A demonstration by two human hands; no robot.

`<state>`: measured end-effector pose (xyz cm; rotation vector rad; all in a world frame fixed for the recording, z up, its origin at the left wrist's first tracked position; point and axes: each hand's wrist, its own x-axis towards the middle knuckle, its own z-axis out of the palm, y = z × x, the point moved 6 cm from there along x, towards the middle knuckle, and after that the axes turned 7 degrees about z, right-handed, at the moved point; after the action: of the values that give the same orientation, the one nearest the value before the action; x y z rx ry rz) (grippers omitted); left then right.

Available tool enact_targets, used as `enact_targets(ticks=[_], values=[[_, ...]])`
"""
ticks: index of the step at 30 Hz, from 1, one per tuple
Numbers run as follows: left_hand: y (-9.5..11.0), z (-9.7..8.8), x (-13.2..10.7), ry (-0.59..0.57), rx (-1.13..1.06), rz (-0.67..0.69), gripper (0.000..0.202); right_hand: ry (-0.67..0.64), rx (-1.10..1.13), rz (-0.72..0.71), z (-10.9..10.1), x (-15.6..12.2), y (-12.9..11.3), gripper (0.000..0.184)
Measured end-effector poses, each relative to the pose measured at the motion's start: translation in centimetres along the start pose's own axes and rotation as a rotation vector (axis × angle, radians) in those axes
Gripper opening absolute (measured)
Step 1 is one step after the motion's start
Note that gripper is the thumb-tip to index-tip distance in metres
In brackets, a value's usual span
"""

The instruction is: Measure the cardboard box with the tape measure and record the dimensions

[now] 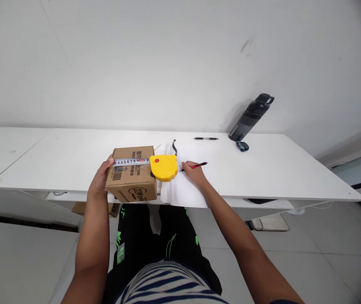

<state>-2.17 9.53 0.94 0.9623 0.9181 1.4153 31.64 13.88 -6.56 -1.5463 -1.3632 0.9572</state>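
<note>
My left hand (pixel 100 176) grips the left side of a brown cardboard box (pixel 131 180) with printed Chinese text, its fingers at the end of a tape blade. The silver blade runs across the box's top, its numbers facing up. The yellow tape measure (pixel 165 169), with a red button and black strap, sits at the box's right edge, partly over a notebook. My right hand (pixel 195 172) is closed around a red and black pen (pixel 199 165), held over the white page of the open notebook (pixel 188 190). The pen's tip is close to the page; whether it touches I cannot tell.
On the white desk (pixel 281 173), a second pen (pixel 206 138) lies toward the wall. At the back right a dark water bottle (pixel 250 118) stands, with a small dark blue-black object (pixel 242 146) before it. Another cardboard box (pixel 114 209) shows below the desk's front edge.
</note>
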Motion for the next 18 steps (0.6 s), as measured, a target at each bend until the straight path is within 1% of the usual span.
enact_targets(ticks=[6,11,18], values=[[0.07,0.17,-0.10,0.007,0.015,-0.005,0.055,0.017,-0.008,-0.009,-0.14,-0.15,0.04,0.034],[0.07,0.22,-0.12,-0.015,0.002,0.004,0.056,0.037,-0.005,-0.010,-0.31,-0.36,-0.04,0.036],[-0.01,0.07,-0.15,0.002,0.003,-0.001,0.057,0.019,-0.008,-0.017,-0.23,-0.28,0.04,0.036]])
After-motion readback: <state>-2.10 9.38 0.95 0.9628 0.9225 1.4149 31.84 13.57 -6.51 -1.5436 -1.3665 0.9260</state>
